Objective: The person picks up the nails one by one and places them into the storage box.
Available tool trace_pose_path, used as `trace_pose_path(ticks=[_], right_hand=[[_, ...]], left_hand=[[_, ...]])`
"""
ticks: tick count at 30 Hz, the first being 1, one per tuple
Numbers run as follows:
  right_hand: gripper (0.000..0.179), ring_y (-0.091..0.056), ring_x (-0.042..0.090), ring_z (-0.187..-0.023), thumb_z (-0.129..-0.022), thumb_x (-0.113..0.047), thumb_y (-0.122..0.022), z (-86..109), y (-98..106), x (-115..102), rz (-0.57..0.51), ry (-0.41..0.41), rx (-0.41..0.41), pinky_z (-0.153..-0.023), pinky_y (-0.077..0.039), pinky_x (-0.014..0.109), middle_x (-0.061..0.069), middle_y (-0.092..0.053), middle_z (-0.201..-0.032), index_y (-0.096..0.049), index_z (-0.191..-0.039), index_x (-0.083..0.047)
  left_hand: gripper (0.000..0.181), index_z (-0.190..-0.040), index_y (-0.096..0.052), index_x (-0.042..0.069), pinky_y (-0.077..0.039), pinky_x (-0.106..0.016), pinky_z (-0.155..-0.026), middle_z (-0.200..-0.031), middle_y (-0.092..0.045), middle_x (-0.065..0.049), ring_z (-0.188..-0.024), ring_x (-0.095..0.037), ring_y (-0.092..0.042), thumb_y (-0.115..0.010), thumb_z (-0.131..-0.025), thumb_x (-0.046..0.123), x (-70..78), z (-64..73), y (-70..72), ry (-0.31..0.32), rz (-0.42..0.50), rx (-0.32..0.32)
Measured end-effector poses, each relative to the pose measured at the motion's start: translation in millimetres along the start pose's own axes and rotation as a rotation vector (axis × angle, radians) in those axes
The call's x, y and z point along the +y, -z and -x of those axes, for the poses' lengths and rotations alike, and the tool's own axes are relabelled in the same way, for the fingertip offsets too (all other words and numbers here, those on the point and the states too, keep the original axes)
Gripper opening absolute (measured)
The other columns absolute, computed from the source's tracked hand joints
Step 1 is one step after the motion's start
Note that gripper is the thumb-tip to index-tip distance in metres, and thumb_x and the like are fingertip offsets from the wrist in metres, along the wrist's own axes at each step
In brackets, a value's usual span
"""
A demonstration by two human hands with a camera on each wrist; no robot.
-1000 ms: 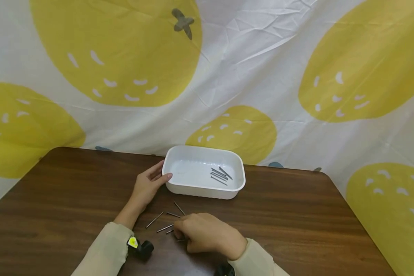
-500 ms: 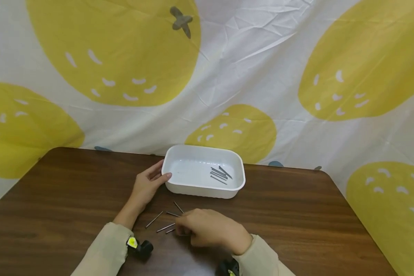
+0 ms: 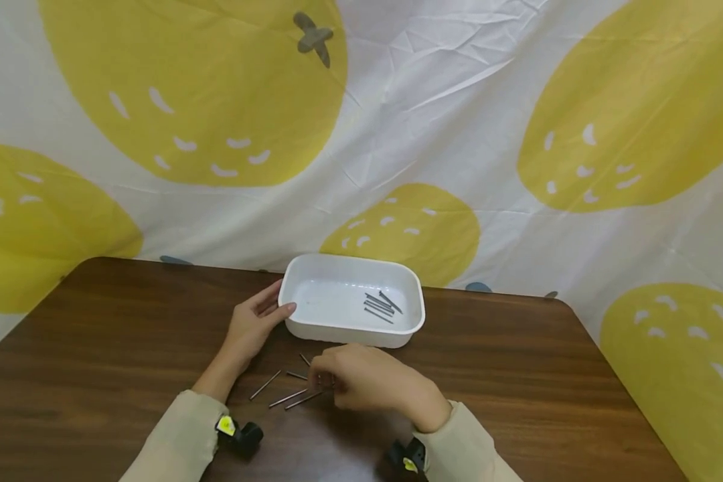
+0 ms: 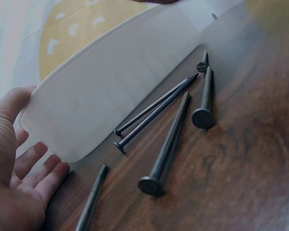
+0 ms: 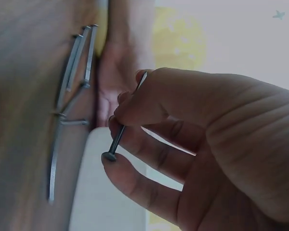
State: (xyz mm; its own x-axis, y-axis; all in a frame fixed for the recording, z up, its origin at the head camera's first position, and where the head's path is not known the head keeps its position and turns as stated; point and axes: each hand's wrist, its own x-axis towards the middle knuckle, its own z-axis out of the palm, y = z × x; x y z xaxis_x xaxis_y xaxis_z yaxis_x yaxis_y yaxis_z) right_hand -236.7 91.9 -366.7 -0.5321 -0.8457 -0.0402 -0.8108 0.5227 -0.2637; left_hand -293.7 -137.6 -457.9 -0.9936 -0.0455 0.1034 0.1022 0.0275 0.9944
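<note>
One nail point(image 5: 116, 140), just raised off the table point(image 3: 518, 375), is pinched in the right hand point(image 3: 373, 381), seemingly secured, near the white container point(image 3: 352, 336) that the left hand point(image 3: 250, 328) holds.

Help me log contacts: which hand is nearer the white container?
Left: the left hand holds the left end of the white container; the right hand pinches a nail in front of it.
</note>
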Motion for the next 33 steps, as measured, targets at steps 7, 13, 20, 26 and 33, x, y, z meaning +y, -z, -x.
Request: trace_pose_path(ticks=[7, 13, 20, 26, 33], right_hand=[[0.032, -0.056, 0.006, -0.078, -0.076, 0.007, -0.066, 5.9, 15, 14, -0.113, 0.051, 0.065, -0.07, -0.048, 0.015, 0.002, -0.068, -0.087, -0.07, -0.102, -0.011], [0.03, -0.059, 0.006, -0.08, -0.08, 0.006, -0.064, 9.9, 36, 34, -0.151, 0.038, 0.116, -0.071, -0.052, 0.018, -0.004, -0.066, -0.088, -0.069, -0.103, -0.013], [0.027, -0.063, 0.004, -0.08, -0.083, 0.005, -0.064, 6.4, 57, 60, -0.155, -0.023, 0.104, -0.07, -0.055, 0.021, 0.001, -0.07, -0.092, -0.069, -0.106, -0.009], [0.026, -0.063, 0.01, -0.08, -0.084, 0.005, -0.066, -0.7, 65, 82, -0.092, -0.098, 0.074, -0.073, -0.055, 0.026, 0.007, -0.071, -0.091, -0.069, -0.106, -0.008], [0.025, -0.064, 0.016, -0.084, -0.085, 0.005, -0.067, -9.6, 65, 106, -0.101, -0.176, 0.032, -0.076, -0.055, 0.027, 0.01, -0.071, -0.094, -0.07, -0.108, -0.005]], left_hand=[[0.062, -0.15, -0.049, 0.01, -0.052, -0.008, -0.092, -0.151, -0.053, -0.017, -0.135, -0.03, -0.056, -0.073, -0.094, 0.022, -0.1, 0.1, -0.8, 0.004, 0.007, 0.005], [0.063, -0.15, -0.048, 0.01, -0.052, -0.009, -0.093, -0.151, -0.052, -0.017, -0.136, -0.03, -0.055, -0.073, -0.094, 0.022, -0.1, 0.8, -3.3, 0.005, 0.007, 0.004], [0.063, -0.151, -0.048, 0.01, -0.051, -0.01, -0.094, -0.152, -0.052, -0.017, -0.137, -0.03, -0.055, -0.073, -0.095, 0.022, -0.1, 0.3, -3.6, 0.006, 0.0, -0.007], [0.064, -0.151, -0.047, 0.01, -0.052, -0.011, -0.096, -0.153, -0.051, -0.016, -0.137, -0.03, -0.054, -0.073, -0.094, 0.024, 0.8, 0.7, -3.2, 0.01, -0.008, -0.002], [0.064, -0.151, -0.047, 0.01, -0.052, -0.011, -0.096, -0.154, -0.05, -0.016, -0.138, -0.03, -0.054, -0.073, -0.094, 0.023, 0.1, 2.5, -2.5, 0.009, 0.0, -0.008]])
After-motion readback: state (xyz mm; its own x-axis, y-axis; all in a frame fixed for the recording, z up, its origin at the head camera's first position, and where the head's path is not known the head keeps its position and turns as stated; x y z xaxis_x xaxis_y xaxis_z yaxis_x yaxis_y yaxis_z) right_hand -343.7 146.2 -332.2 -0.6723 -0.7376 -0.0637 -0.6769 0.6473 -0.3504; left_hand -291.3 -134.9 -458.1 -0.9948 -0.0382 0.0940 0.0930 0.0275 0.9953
